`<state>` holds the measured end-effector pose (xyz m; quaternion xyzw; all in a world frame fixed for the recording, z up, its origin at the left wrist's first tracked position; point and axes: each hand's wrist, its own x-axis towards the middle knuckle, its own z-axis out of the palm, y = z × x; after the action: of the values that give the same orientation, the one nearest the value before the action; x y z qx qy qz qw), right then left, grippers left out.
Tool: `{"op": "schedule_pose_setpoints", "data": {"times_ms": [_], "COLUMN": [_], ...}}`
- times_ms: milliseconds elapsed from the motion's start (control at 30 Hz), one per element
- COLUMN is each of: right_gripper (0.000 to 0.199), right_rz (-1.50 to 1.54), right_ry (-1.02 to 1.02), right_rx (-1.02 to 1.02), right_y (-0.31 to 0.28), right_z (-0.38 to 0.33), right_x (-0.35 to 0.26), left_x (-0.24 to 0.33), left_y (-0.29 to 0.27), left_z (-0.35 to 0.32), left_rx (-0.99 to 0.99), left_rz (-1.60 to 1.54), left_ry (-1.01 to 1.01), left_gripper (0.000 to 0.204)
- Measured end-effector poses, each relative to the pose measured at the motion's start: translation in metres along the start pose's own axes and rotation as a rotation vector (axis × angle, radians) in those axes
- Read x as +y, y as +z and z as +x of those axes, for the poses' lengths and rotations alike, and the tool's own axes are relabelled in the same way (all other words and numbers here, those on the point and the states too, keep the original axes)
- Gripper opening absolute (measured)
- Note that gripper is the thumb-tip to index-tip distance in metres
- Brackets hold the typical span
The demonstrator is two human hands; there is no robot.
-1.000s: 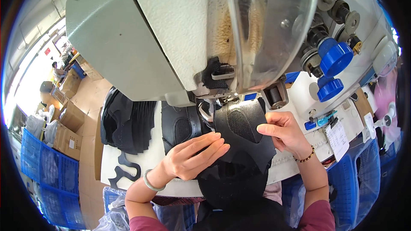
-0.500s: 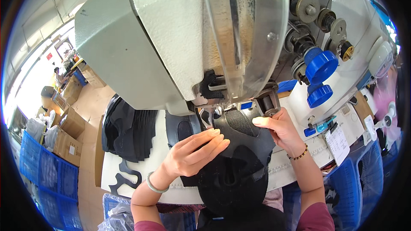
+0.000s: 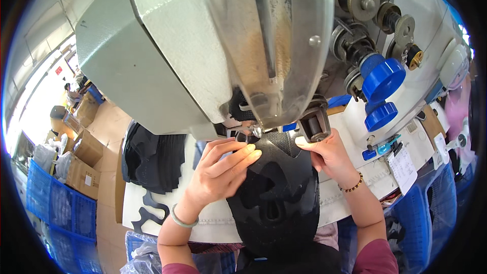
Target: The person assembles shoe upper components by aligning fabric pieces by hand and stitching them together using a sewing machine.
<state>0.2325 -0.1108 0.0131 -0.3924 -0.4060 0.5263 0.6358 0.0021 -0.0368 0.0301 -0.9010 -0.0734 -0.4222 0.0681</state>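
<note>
You've got 2 hands in view: left hand (image 3: 218,172) w/ 1 pale green bangle (image 3: 181,219), right hand (image 3: 329,155) w/ 1 beaded bracelet (image 3: 351,187). 1 black perforated shoe-upper piece (image 3: 276,198) under them. 1 big grey-white sewing machine (image 3: 203,45), 2 round blue plastic knobs (image 3: 383,78) on it. 1 stack of black cut fabric pieces (image 3: 152,157) on the bench (image 3: 137,208), approx. 3 brown cardboard boxes (image 3: 83,170) on the floor.

Needle area hidden behind sewing machine head (image 3: 213,56); top edge of black shoe upper (image 3: 276,193) tucked under it at 12 o'clock. Upper's lower end cut off at 6. Distant person (image 3: 68,90) at 9 too small to tell
</note>
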Motion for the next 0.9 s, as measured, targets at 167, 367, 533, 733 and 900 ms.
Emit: {"op": "schedule_pose_setpoints", "data": {"times_ms": [167,367,533,733,900], "right_gripper": [0.007,0.006,0.006,0.018,0.028], "right_rz": [0.027,0.09,0.14,0.049,-0.041], "right_ry": [0.007,0.019,0.002,0.006,0.012], "right_rx": [0.064,0.034,0.029,0.055,0.061], "right_y": [0.006,0.004,0.007,0.016,0.017], "right_z": [-0.005,-0.006,-0.008,-0.016,-0.017], "right_x": [0.0,0.007,0.005,0.003,0.012], "left_x": [0.022,0.012,0.006,0.003,0.01], "left_y": [0.0,0.006,0.007,0.0,-0.006], "left_z": [0.009,0.001,-0.003,-0.003,-0.003], "left_rx": [-0.052,-0.01,-0.013,-0.014,0.039], "left_rz": [0.025,0.117,0.113,-0.041,-0.254], "left_ry": [-0.145,-0.051,-0.027,-0.196,-0.46], "left_gripper": [0.031,0.028,0.028,0.025,0.019]}}
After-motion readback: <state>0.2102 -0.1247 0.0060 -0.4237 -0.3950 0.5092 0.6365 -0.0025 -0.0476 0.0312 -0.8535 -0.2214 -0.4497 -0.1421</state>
